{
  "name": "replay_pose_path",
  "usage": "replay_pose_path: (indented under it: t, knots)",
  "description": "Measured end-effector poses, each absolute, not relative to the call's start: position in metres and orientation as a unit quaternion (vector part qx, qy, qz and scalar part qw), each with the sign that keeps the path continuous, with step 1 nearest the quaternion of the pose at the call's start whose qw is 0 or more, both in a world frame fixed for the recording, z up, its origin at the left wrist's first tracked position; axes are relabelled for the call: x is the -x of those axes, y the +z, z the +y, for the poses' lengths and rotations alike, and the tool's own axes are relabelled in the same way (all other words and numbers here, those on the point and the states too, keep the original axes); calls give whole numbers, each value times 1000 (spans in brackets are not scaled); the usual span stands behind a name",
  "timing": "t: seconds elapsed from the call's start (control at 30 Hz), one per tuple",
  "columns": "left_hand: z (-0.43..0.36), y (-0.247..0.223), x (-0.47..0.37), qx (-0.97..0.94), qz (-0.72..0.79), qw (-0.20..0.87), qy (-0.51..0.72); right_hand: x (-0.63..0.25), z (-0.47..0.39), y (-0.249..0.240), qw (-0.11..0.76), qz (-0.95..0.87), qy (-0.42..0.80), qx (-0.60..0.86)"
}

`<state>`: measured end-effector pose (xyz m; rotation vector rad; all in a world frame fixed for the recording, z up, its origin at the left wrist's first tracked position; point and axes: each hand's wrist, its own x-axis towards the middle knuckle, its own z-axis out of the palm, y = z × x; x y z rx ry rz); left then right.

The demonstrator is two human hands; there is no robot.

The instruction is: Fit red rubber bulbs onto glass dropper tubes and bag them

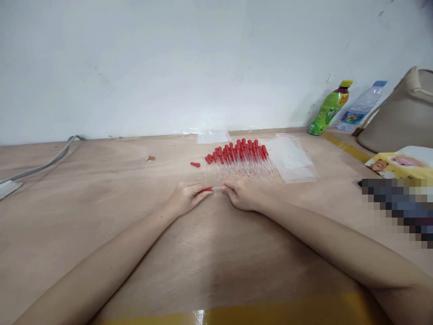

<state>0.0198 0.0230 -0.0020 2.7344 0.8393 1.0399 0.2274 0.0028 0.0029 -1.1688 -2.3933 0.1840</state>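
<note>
My left hand [187,197] is closed on the red rubber bulb [205,190] of a glass dropper. Its clear glass tube [216,189] runs from the bulb to my right hand [241,193], which pinches the other end. The dropper lies about level between the two hands, low over the table. Just beyond them spreads a pile of several droppers [243,153], red bulbs at the far side and glass tips toward me. A single loose red bulb [195,164] lies left of the pile, and a thin glass tube [206,173] rests between them.
Clear plastic bags [292,158] lie right of the pile, another bag [212,136] behind it. At right stand a green bottle [328,110], a clear bottle [361,108] and a beige bag [395,117]. A grey cable [57,158] runs at left. A wall [152,67] closes the back.
</note>
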Motion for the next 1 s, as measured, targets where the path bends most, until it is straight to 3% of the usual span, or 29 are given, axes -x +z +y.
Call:
replay_pose_path:
  t: [0.17,0.27,0.4,0.57,0.73,1.0]
  knots:
    - [34,3,-14,-899,247,-5,363,-217,-6,22,208,-864,55,456]
    - [43,2,-8,-873,307,-30,377,-216,-4,35,192,-842,77,499]
    - [54,-4,-2,-836,410,-43,363,-223,20,43,244,-758,132,590]
    - [62,-7,2,-850,461,-19,255,-221,61,38,269,-655,35,705]
    - [67,-6,4,-867,470,0,166,-211,82,22,230,-640,-9,733]
    - [66,-2,3,-869,447,2,211,-198,74,20,198,-674,-85,706]
